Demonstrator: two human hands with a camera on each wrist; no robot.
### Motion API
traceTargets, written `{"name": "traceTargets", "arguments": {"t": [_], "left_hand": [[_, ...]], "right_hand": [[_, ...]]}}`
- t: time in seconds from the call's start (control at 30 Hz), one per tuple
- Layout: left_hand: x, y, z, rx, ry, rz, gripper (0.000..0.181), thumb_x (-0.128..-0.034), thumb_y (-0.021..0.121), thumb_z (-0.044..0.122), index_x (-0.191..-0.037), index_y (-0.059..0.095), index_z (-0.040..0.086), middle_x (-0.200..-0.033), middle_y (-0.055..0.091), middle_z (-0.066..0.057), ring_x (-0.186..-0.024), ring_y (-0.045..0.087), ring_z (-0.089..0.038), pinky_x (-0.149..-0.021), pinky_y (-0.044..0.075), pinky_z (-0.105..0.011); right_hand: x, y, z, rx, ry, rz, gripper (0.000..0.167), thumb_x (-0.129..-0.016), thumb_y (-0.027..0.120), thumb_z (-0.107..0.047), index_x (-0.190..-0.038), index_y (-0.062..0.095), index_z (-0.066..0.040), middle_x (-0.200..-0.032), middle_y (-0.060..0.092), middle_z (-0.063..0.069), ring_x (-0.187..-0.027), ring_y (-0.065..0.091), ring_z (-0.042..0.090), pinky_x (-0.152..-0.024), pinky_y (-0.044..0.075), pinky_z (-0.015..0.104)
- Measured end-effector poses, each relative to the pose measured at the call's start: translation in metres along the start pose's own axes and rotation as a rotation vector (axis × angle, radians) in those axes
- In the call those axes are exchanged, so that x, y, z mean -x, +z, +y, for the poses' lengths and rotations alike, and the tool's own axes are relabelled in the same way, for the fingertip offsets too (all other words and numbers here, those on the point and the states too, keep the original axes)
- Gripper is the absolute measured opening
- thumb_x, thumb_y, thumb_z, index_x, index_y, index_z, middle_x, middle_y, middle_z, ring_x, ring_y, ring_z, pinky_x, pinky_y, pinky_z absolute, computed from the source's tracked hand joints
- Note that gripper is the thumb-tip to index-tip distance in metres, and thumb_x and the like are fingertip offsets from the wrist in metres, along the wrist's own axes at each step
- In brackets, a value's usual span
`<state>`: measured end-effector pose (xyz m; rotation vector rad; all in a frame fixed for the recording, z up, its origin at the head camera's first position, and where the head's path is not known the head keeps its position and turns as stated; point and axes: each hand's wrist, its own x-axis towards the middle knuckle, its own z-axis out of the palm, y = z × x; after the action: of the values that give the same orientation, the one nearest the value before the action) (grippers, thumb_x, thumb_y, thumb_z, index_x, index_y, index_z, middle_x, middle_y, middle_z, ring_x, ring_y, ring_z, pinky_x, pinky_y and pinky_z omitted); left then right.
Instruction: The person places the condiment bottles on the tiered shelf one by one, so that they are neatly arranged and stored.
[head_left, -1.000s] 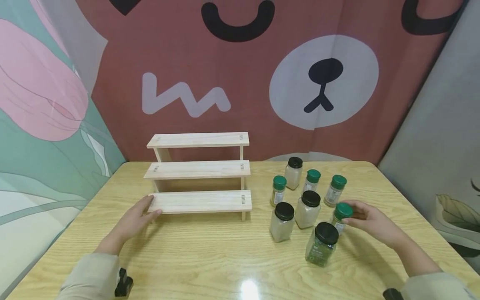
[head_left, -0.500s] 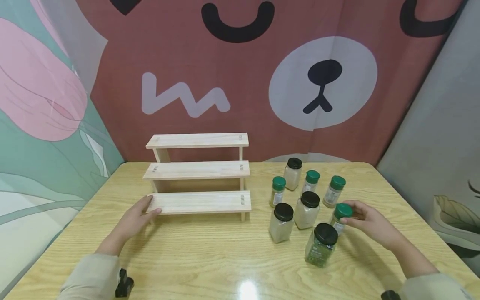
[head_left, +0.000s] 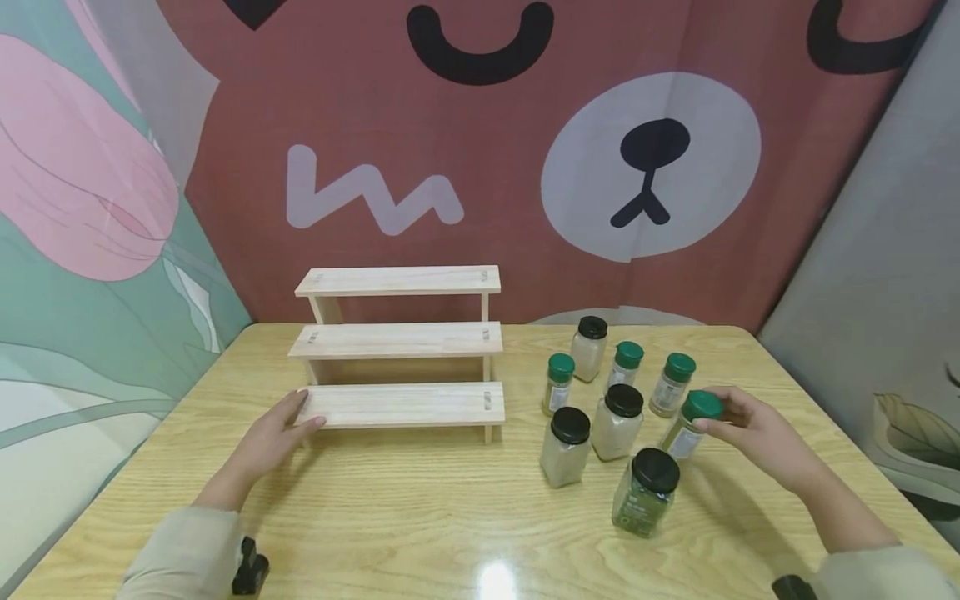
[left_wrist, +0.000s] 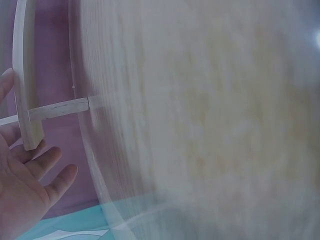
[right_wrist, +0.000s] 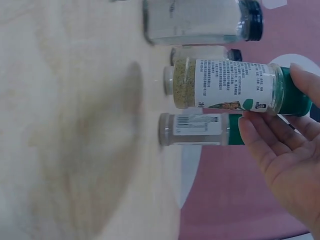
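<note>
My left hand (head_left: 266, 442) holds the left end of the lowest board of a three-tier wooden display shelf (head_left: 405, 405). In the left wrist view, the thumb lies on one face of the board and the fingers spread at the other. My right hand (head_left: 761, 433) pinches the green cap of a spice jar (head_left: 686, 429), which leans slightly and appears just off the table. The right wrist view shows its white printed label and yellowish-green grains (right_wrist: 185, 82). Close in front of it stands a black-capped jar of green dried herbs (head_left: 643, 496).
Further jars stand around the held one: black-capped jars with pale contents (head_left: 566, 450) and smaller green-capped spice jars (head_left: 667, 392). The wooden table (head_left: 405, 517) meets a patterned cloth backdrop (head_left: 495, 183) at its back edge. A grey cloth (head_left: 885, 208) hangs at right.
My right hand has moved the green-capped spice jar a little up and to the right, away from the herb jar. My left hand has stayed on the shelf's end.
</note>
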<state>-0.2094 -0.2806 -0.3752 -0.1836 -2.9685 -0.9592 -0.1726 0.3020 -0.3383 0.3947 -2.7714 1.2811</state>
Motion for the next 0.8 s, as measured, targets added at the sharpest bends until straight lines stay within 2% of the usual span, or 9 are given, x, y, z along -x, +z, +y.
{"name": "traceTargets", "arguments": {"t": [0.17,0.37,0.47,0.67,0.8], "left_hand": [[0.0,0.0,-0.001,-0.002,-0.003,0.006,0.077,-0.0853,0.045,0.046,-0.132,0.02,-0.009,-0.133,0.015,-0.034,-0.119,0.015,-0.049,-0.094,0.015,-0.058],[0.0,0.0,0.0,0.003,-0.007,0.0,0.077,-0.085,0.045,0.047,-0.132,0.02,-0.009,-0.134,0.015,-0.033,-0.12,0.015,-0.049,-0.094,0.015,-0.058],[-0.001,-0.001,0.0,0.001,-0.007,0.0,0.076,-0.0852,0.046,0.046,-0.132,0.021,-0.009,-0.134,0.016,-0.033,-0.12,0.015,-0.048,-0.094,0.015,-0.058],[-0.001,0.0,-0.001,0.01,-0.008,-0.002,0.077,-0.085,0.045,0.047,-0.132,0.02,-0.009,-0.133,0.015,-0.034,-0.12,0.014,-0.049,-0.095,0.015,-0.058],[-0.001,0.0,-0.001,0.016,-0.018,-0.007,0.079,-0.0846,0.044,0.049,-0.132,0.02,-0.009,-0.134,0.015,-0.033,-0.12,0.014,-0.048,-0.095,0.015,-0.057]], "right_hand": [[-0.005,-0.006,-0.012,0.018,-0.035,0.019,0.042,-0.087,0.053,-0.019,-0.119,0.039,0.005,-0.101,0.053,0.006,-0.085,0.053,-0.003,-0.068,0.047,0.02],[-0.016,-0.012,-0.029,0.048,-0.053,0.025,0.045,-0.087,0.052,-0.02,-0.122,0.037,0.004,-0.104,0.052,0.012,-0.084,0.052,-0.004,-0.068,0.047,0.021],[-0.022,-0.014,-0.038,0.042,-0.059,0.034,0.045,-0.087,0.052,-0.021,-0.121,0.037,0.003,-0.103,0.052,0.009,-0.084,0.052,-0.005,-0.068,0.047,0.02],[-0.037,-0.019,-0.056,0.058,-0.125,0.066,0.037,-0.085,0.056,-0.019,-0.113,0.045,0.002,-0.094,0.055,0.003,-0.081,0.053,0.0,-0.065,0.046,0.018],[-0.044,-0.023,-0.071,0.086,-0.102,0.071,0.038,-0.085,0.056,-0.024,-0.114,0.044,-0.002,-0.095,0.054,0.005,-0.082,0.052,0.0,-0.066,0.046,0.022]]}}
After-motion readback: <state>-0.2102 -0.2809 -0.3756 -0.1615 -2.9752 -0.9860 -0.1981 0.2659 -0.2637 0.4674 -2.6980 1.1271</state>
